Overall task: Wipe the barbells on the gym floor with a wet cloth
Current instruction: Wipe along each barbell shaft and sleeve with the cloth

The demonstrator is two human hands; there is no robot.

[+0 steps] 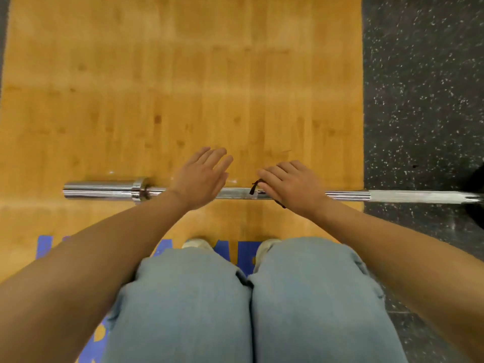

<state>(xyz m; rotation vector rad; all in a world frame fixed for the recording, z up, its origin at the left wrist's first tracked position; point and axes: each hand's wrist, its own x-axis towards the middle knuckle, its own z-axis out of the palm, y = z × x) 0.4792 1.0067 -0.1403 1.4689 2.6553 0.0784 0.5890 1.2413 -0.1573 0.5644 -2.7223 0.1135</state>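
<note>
A chrome barbell [235, 193] lies across the wooden platform [183, 87], its left sleeve [104, 189] in view and its right end running onto the black rubber floor. My right hand [290, 184] lies on the shaft with curled fingers over a dark cloth [254, 186], of which only small bits stick out at the fingertips and under the palm. My left hand [201, 176] hovers flat over the shaft just left of it, fingers straight, holding nothing.
Speckled black rubber flooring [424, 100] borders the platform on the right. My knees in light blue jeans [251, 310] and pale shoes [196, 243] sit just behind the bar. Blue lettering [44, 247] marks the platform near my feet.
</note>
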